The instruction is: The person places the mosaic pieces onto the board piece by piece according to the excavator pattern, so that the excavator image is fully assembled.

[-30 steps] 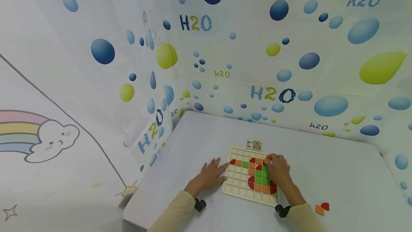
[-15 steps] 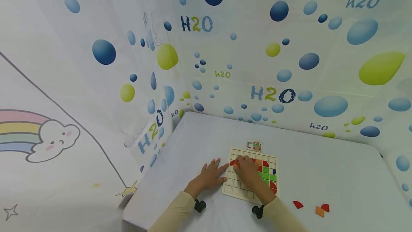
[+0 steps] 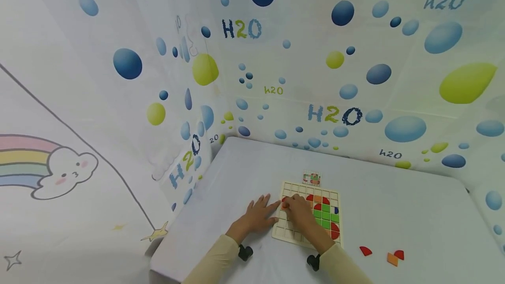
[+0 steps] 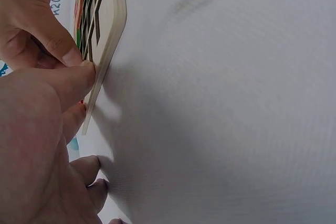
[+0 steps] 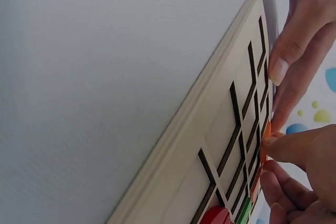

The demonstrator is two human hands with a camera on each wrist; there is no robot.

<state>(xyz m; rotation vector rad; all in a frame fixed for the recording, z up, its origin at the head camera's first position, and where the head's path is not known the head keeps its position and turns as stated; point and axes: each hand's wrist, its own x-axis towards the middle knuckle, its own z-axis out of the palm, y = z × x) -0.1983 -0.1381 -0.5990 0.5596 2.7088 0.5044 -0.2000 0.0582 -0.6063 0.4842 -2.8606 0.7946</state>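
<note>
The wooden grid board lies on the table, with red, orange and green tiles filling part of its cells. My right hand reaches over its left side and pinches an orange tile between thumb and fingers, right at the grid. Much of the board's middle is hidden under that hand. My left hand rests on the table at the board's left edge, its fingers spread. In the left wrist view, the left hand's fingertips touch the wooden edge. Green tiles and a red rounded tile show right of my right hand.
A small printed card with a coloured pattern lies behind the board. Right of the board on the white table are a loose red quarter-round tile, an orange tile and another red tile.
My right hand has moved from the board's upper right to its left side, now with an orange tile. That uncovers a cell with a blue mark and a loose red tile. My left hand stays put.
</note>
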